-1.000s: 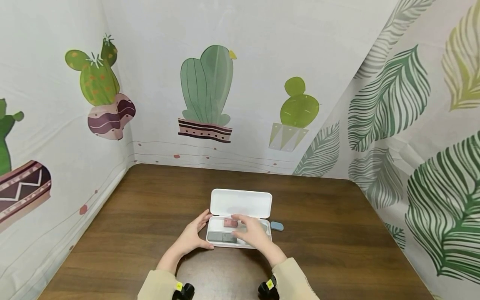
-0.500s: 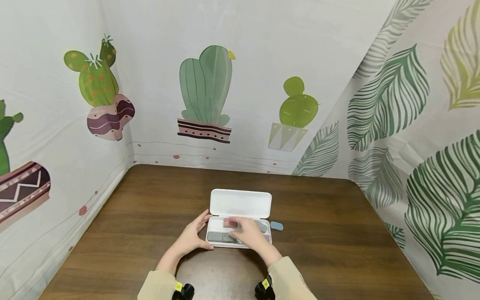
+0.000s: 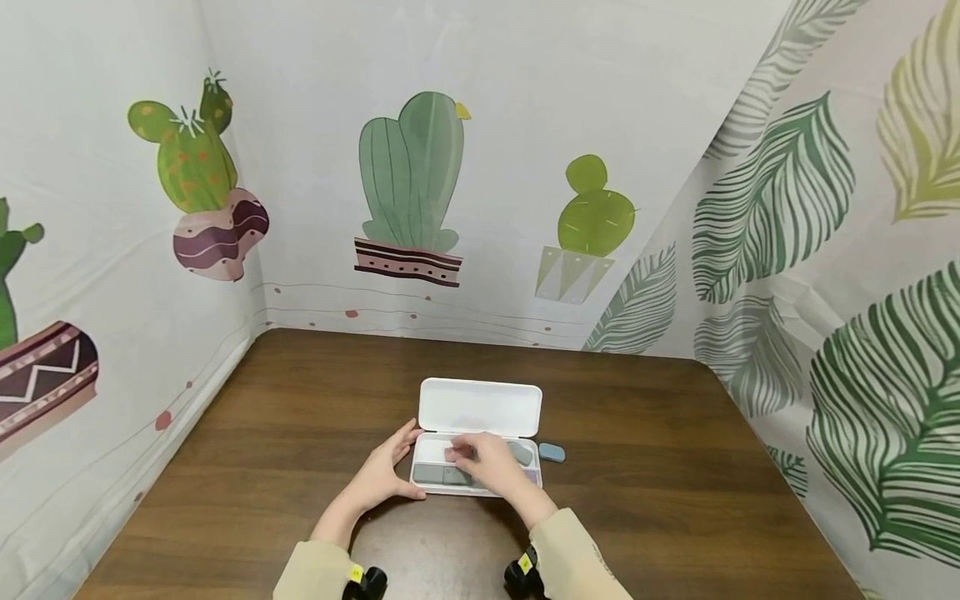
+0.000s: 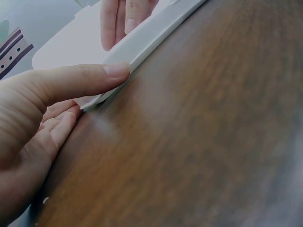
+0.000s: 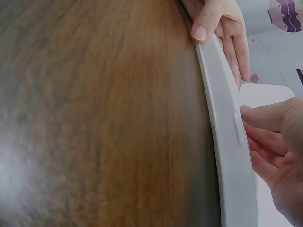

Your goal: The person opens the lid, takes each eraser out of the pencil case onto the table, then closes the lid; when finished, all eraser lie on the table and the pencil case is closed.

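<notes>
A white hinged case (image 3: 480, 406) lies on the table with its lid up. My left hand (image 3: 381, 473) holds its left end, the thumb (image 4: 116, 71) on the front edge and the fingers round toward the back. My right hand (image 3: 491, 462) reaches over the tray, thumb and fingertips pinching a small pink block (image 3: 452, 455) that they partly cover. Grey blocks (image 3: 438, 474) fill the front left of the tray. A grey-blue rounded piece (image 3: 521, 453) and a purple piece (image 3: 532, 476) sit at the right. In the right wrist view the case wall hides the pinched block.
A small blue rounded piece (image 3: 552, 452) lies on the brown table (image 3: 637, 500) just right of the case. Behind the table hangs a white cloth (image 3: 510, 108) printed with cacti and leaves.
My right hand has shifted a little left and closed its fingertips over the pink block, which now shows less and sits slightly nearer me. My left hand has stayed at the case.
</notes>
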A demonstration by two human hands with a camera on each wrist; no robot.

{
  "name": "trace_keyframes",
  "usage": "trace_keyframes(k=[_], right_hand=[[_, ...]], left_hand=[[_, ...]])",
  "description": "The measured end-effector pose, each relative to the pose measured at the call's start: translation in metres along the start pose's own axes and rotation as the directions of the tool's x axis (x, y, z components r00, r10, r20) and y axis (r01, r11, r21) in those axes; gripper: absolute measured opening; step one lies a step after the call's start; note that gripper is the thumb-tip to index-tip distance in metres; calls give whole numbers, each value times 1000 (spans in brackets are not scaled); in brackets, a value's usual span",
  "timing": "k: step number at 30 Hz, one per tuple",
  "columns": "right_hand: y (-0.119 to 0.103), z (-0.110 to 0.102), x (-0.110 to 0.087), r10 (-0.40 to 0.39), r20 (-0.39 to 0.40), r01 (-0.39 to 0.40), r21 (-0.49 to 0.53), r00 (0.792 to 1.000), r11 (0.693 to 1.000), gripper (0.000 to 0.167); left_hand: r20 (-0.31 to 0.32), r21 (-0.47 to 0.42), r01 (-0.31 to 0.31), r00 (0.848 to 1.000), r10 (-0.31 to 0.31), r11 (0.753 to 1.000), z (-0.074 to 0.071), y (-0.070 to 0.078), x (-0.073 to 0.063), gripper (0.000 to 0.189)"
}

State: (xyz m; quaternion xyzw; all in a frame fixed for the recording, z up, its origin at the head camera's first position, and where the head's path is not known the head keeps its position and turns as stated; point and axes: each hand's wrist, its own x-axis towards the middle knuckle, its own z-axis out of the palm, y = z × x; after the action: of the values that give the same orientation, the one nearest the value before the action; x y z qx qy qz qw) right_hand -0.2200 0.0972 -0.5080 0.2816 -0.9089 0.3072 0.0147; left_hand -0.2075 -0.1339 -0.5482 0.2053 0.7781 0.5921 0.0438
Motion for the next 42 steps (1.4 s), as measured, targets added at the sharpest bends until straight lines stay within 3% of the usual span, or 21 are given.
trace_keyframes(k=[18,31,42], right_hand=[[1,3,0,0,-37,3,80,999,997,22],[3,-2,-7,-25,1,26,-53,1000,998,29],[0,0,-1,-52,74,61,-122,996,991,24]], left_hand=[[-12,6,2,1000,-2,1000,-3,1,-1,117],[21,-8,5,1000,-5,1000,5,0,3,117],[3,4,5,1000,-5,1000,1,-2,-1,117]])
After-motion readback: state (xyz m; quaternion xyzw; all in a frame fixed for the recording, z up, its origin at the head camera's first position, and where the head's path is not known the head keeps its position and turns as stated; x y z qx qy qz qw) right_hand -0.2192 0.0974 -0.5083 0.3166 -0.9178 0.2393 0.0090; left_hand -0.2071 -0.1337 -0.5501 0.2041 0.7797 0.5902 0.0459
